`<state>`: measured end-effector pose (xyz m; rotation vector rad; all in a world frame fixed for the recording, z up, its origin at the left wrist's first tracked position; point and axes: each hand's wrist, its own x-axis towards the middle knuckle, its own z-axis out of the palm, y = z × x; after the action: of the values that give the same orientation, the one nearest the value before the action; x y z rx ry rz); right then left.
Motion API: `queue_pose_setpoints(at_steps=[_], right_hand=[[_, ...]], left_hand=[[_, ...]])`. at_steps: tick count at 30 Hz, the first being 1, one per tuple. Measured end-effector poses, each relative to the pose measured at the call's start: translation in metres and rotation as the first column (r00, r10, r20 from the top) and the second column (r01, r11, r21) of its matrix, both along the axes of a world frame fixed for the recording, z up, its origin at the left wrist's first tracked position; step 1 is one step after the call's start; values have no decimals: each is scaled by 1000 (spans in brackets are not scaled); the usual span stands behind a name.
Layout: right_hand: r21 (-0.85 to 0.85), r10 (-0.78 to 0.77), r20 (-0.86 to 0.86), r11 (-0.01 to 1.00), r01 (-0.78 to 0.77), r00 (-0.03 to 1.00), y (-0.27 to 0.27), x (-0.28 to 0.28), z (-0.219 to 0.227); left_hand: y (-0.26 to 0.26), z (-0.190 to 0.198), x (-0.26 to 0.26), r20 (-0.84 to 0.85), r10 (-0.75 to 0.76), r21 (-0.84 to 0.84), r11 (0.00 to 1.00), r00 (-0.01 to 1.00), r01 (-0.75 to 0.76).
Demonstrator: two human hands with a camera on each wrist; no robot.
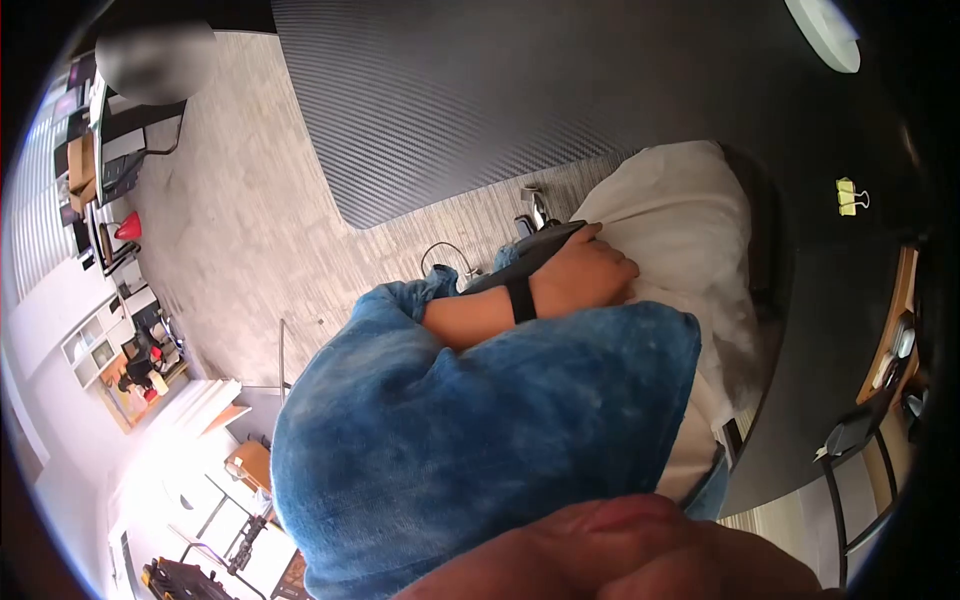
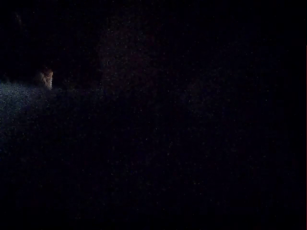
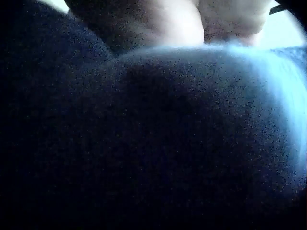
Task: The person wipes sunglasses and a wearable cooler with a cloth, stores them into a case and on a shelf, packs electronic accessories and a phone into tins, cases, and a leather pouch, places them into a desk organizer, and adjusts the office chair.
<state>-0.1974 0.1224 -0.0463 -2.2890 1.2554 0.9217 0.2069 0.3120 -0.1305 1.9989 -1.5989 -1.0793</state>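
In the head view my left hand [image 1: 585, 268] rests at the pale trousers [image 1: 668, 205], its back toward the camera and the undersides of its fingers hidden. A black strap [image 1: 521, 300] circles that wrist, with a flat black device [image 1: 540, 252] beside it. The blue fuzzy top [image 1: 500, 400] fills the middle of the picture, and my right hand does not show there. Nearly everything is dark in the left wrist view. Dark blue cloth [image 3: 158, 124] fills most of the right wrist view, with folds of bare skin [image 3: 177, 24] above it.
A dark desk with a ribbed surface [image 1: 430, 90] stands ahead, its rounded corner over the wood-look floor [image 1: 240, 170]. On the right lie a yellow binder clip [image 1: 847, 197] and a wooden-edged tray [image 1: 882, 340]. A white rounded object [image 1: 828, 38] sits at the far right corner.
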Motion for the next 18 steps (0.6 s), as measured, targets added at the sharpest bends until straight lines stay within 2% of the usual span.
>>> queue_pose_setpoints(at_steps=[2, 6, 9, 12, 13, 14, 18], right_hand=[[-5, -13, -2, 1000, 13, 1000, 11, -5, -4], [-25, -51, -15, 998, 51, 999, 37, -18, -2], [-67, -52, -17, 996, 51, 998, 47, -17, 7], [-100, -33, -15, 994, 31, 999, 46, -16, 15], [-116, -37, -6, 993, 36, 999, 48, -15, 14], [-135, -47, 4, 990, 47, 999, 50, -17, 14], [-201, -133, 48, 969, 140, 990, 79, -32, 10]], left_hand=[[12, -4, 7, -161, 94, -106, 988, 982, -111], [19, -4, 6, -205, 106, -156, 978, 973, -139], [21, -3, 12, -192, 108, -235, 960, 975, -152], [23, -2, 17, -182, 100, -221, 965, 978, -140], [24, -6, 16, -113, 113, -197, 971, 987, -134], [23, -9, 16, -44, 118, -176, 977, 992, -124], [26, -11, 16, -48, 89, -212, 973, 995, -97]])
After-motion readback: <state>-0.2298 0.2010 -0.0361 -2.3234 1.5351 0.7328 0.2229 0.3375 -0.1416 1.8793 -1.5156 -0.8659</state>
